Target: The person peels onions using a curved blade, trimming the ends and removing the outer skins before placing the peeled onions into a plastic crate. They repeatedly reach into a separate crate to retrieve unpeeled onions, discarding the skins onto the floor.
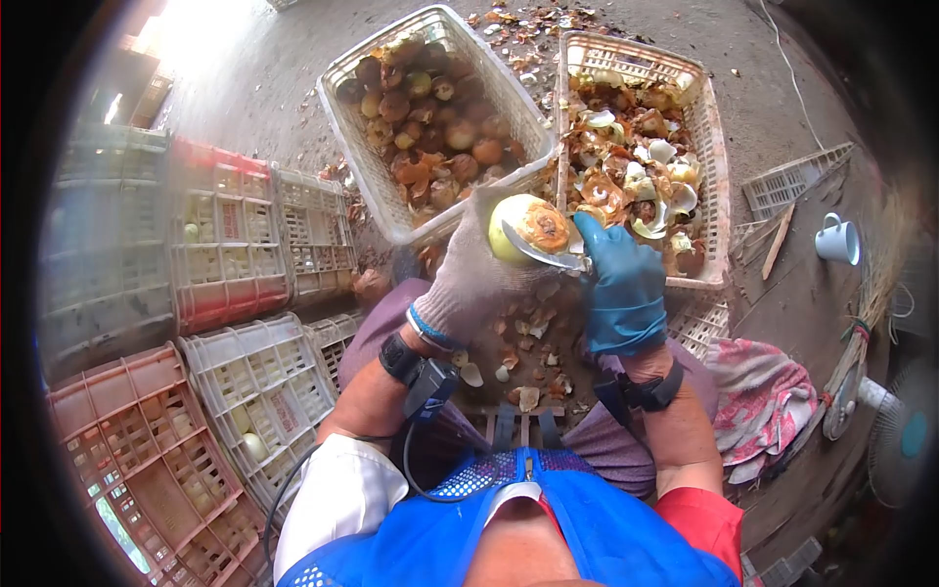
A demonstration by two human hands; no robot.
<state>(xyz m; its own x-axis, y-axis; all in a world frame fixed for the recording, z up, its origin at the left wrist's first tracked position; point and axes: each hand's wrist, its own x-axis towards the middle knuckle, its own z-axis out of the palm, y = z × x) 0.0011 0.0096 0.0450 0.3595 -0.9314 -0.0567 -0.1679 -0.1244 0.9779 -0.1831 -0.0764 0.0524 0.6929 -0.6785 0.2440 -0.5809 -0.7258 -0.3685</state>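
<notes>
In the head view, your left hand [468, 282], in a grey-white knitted work glove, is closed around a round yellow-green onion [521, 230], which you hold up in front of you just above the gap between the two baskets, its browned cut end facing the camera. Your right hand [622, 292], in a blue rubber glove, is clenched on the handle of a short steel-bladed knife [544, 253] (the handle itself is hidden inside the fist), and the blade lies across the lower side of the onion, touching it. Both wrists carry a black strapped band, and a dark cable runs from the left one down toward your white sleeve. Behind your left hand stands a white slatted plastic basket [367, 181], tilted and filled with brown unpeeled onions [430, 127]. Just beside it on the right sits a second white plastic basket [712, 166], holding loose brown and pale onion skins [626, 181]. More scraps of skin [518, 364] lie on the ground between your knees. To your left, stacked slatted crates line the floor: a red one [225, 245], white ones [259, 386] and a pink one [137, 445] nearest you, and a few pale round things show through the slats of the white ones. To your right, a pink patterned cloth [763, 401] lies crumpled near your knee, and a pale blue mug [838, 240] stands well apart on the concrete, beyond a thin wooden stick.
</notes>
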